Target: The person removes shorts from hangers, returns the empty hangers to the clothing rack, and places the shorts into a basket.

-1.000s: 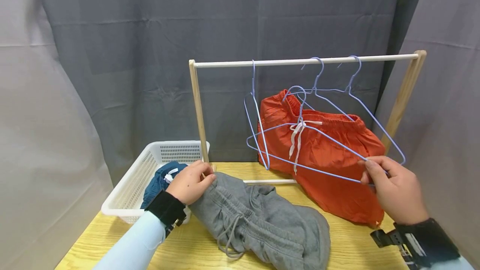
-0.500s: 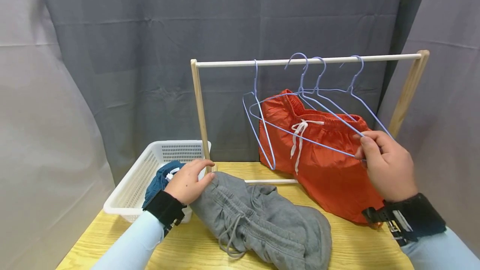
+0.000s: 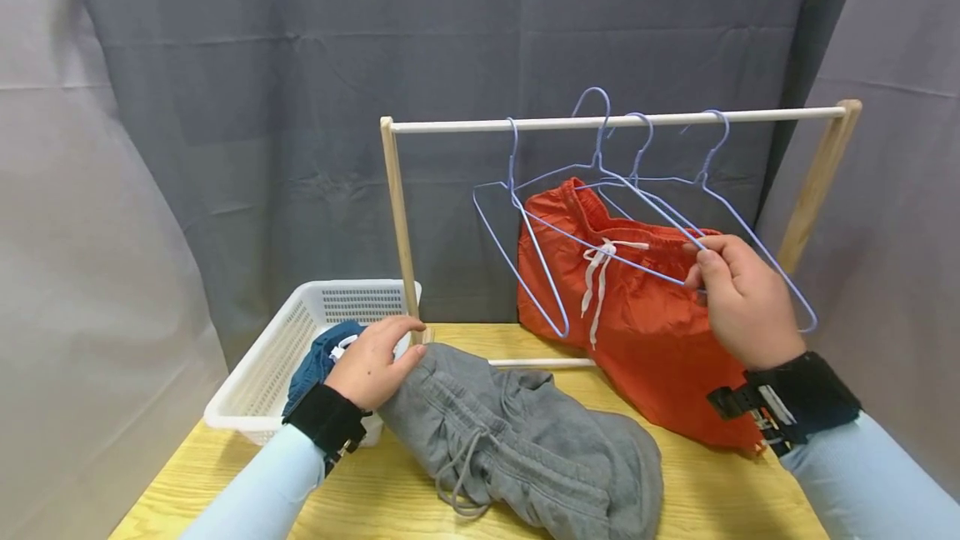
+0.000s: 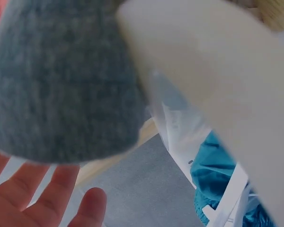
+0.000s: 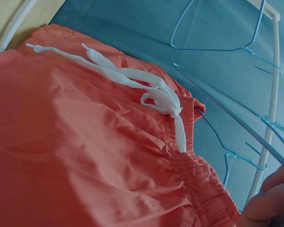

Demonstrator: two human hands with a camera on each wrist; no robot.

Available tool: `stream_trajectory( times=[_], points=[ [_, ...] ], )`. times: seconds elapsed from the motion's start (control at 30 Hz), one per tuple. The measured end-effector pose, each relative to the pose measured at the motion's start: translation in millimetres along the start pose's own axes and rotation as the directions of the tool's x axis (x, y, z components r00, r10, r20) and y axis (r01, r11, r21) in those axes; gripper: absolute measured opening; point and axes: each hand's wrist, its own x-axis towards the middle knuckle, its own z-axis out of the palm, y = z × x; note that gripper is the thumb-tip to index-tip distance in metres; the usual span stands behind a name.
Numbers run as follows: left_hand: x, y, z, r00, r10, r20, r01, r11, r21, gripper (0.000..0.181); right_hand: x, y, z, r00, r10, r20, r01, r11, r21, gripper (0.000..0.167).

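My right hand (image 3: pixel 750 298) pinches the right end of a lavender wire hanger (image 3: pixel 561 227). That hanger's hook rises above the white rod of the rack (image 3: pixel 465 127); whether it touches the rod I cannot tell. Behind it, red shorts (image 3: pixel 637 340) with a white drawstring hang on another hanger, also large in the right wrist view as red cloth (image 5: pixel 99 142). Grey shorts (image 3: pixel 525 440) lie on the table. Beside their upper left corner is my left hand (image 3: pixel 375 362), its fingers (image 4: pixel 54 194) extended in the left wrist view, close to the grey cloth (image 4: pixel 66 85).
A white basket (image 3: pixel 247 361) with a blue garment (image 3: pixel 318 361) inside stands at the left, next to the rack's left post (image 3: pixel 399 215). Two more hangers hook onto the rod, an angled one (image 3: pixel 551 282) and one at the right (image 3: pixel 750 227). Grey curtains surround the table (image 3: pixel 352 490).
My right hand has moved up and left with the hanger, lifting its hook from below the rod to above it. The angled hanger has swung to the right. My left hand has hardly moved.
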Motion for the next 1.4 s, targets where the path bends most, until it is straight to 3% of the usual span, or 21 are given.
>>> stream_trajectory(
  times=[0.23,0.43,0.7,0.8,1.23,1.4],
  points=[
    [-2.2,-2.4,-1.0,1.000,0.008,-0.013,-0.008,1.000,-0.015,0.037,-2.1,0,7,0.999,-0.016,0.030,0.017,0.999,-0.028,0.025],
    [-3.4,-4.7,-0.4,1.000,0.017,-0.011,-0.017,1.000,-0.013,0.036,-10.2,1,13,0.995,0.005,0.100,0.000,0.999,-0.047,0.026],
    [-5.7,-5.7,0.3,0.999,0.028,-0.025,-0.029,1.000,-0.006,0.032,-21.4,6,23,0.974,-0.121,0.192,0.140,0.986,-0.088,0.027],
    [-6.7,-5.3,-0.1,1.000,0.020,-0.021,-0.021,1.000,-0.009,0.032,-25.1,8,24,0.967,-0.137,0.214,0.158,0.984,-0.083,0.029],
    [-13.4,-13.9,0.4,0.999,0.026,-0.045,-0.025,1.000,0.008,0.032,-43.9,17,27,0.956,-0.072,0.283,0.101,0.991,-0.091,0.030],
    [-18.5,-19.0,-1.2,0.999,0.017,-0.044,-0.016,0.999,0.032,0.034,-55.1,21,30,0.940,-0.055,0.336,0.096,0.990,-0.107,0.036]
  ],
)
